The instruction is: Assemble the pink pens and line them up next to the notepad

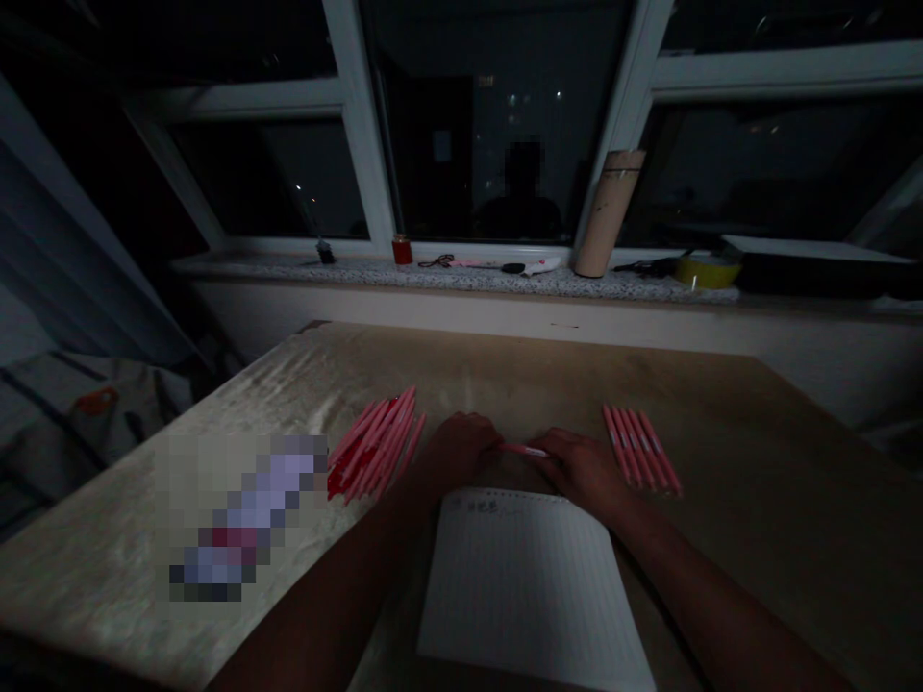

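A slim pink pen [525, 450] with a pale label lies level between my two hands, just beyond the top of the notebook. The fingers of my left hand [465, 444] are closed at its left end. Around the right end, my right hand [577, 463] is closed too; the fingertips of both are partly hidden. Left of my left hand, a loose pile of pink pens [386, 447] rests on something shiny and red [346, 471]. Several more pink pens [640, 450] lie side by side in a slanted row, right of my right hand.
A lined notebook [530, 586] with some handwriting lies below my hands. At left on the table [757, 557] is a blurred-out long object [263, 509]. On the windowsill [288, 271] stand a tall tube [610, 213], yellow tape [708, 271] and a small red jar [402, 251].
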`<state>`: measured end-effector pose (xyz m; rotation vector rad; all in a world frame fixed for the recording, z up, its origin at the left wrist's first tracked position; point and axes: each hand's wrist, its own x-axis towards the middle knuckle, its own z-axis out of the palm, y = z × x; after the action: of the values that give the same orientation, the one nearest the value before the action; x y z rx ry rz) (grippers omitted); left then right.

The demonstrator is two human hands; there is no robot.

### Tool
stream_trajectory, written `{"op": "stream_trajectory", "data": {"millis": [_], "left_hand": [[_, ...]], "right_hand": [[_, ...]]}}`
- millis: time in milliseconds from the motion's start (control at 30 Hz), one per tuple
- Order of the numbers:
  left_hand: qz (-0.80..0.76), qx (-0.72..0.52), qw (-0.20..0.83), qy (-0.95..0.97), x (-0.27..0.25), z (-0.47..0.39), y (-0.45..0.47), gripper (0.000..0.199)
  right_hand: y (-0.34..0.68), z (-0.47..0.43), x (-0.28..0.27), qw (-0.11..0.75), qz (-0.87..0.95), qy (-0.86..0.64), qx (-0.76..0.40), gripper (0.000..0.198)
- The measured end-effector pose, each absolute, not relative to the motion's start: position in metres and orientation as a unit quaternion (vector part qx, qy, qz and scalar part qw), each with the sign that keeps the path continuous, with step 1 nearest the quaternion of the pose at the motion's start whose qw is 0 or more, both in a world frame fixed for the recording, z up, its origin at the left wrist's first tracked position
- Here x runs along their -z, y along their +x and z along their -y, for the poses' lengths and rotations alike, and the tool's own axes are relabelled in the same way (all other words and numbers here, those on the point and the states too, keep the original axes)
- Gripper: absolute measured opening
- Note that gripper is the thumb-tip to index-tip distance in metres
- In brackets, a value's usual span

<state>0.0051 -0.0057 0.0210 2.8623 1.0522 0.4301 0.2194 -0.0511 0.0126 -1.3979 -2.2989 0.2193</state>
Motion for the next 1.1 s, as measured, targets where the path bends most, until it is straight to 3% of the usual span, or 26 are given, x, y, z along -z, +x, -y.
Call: {"op": "stream_trajectory", "data": {"millis": [367,467,600,833,1100], "left_hand": [[-0.343,-0.127,0.003,0.931,-0.021,0.003,0.007,0.027],[-0.362,-0.134,0.012,0.922,-0.023,0.004,0.006,0.028],[-0.372,-0.158,0.051,0.913,-0.025,0.007,0.006,0.028],[-0.371,-0.171,0.195,0.892,-0.020,0.008,0.005,0.028],[-0.329,-0.222,0.450,0.800,-0.011,0.009,0.010,0.039]], "right_hand": [[0.221,0.050,-0.013,0.244,0.825,-0.499,-0.106,0.024],[0.221,0.049,-0.009,0.291,0.790,-0.519,-0.143,0.024],[0.219,0.047,-0.001,0.417,0.667,-0.568,-0.243,0.031],[0.217,0.042,-0.005,0.604,0.430,-0.436,-0.510,0.036],[0.220,0.047,-0.022,0.558,0.352,-0.318,-0.681,0.038]]}}
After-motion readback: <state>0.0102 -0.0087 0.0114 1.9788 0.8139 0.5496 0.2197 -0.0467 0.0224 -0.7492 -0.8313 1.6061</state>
